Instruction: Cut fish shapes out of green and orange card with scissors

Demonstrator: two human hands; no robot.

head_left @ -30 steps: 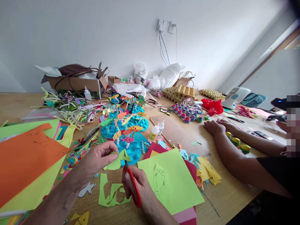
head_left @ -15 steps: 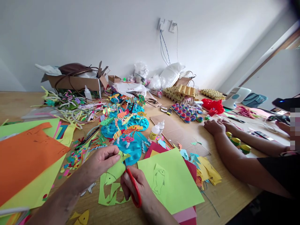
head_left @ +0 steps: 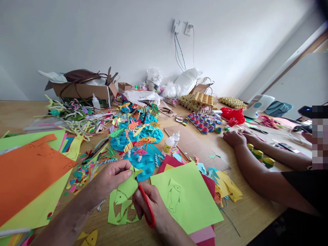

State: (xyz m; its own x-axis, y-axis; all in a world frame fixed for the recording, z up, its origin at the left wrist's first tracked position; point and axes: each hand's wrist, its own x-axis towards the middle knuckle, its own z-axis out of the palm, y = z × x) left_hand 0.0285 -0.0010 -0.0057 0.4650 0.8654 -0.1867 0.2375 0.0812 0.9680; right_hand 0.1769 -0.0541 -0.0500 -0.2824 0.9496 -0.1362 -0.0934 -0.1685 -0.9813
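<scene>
Pinched in my left hand [head_left: 116,174] is a green paper fish [head_left: 127,189], its tail end up by my fingertips and its drawn eye and gill line at the lower left. My right hand [head_left: 148,201] grips red-handled scissors [head_left: 148,206]; the blades are mostly hidden beside the fish's edge. Below the fish, a green paper offcut [head_left: 112,215] with cut-out gaps lies on the table. To the right of my right hand rests a green sheet [head_left: 197,198] with a fish drawn on it. A yellow paper fish [head_left: 89,238] lies near the bottom edge.
Blue egg-carton pieces [head_left: 143,162] bearing colourful paper fish stand ahead, with glue bottles [head_left: 168,145] beside them. An orange sheet [head_left: 33,174] lies left. Yellow scraps [head_left: 228,186] lie right, near another person's arms [head_left: 246,160]. A cardboard box [head_left: 79,91] sits at the back.
The scissor blade that showed beside the fish's tail is now hardly visible. My hands have shifted only slightly, and the fish stays in my left hand.
</scene>
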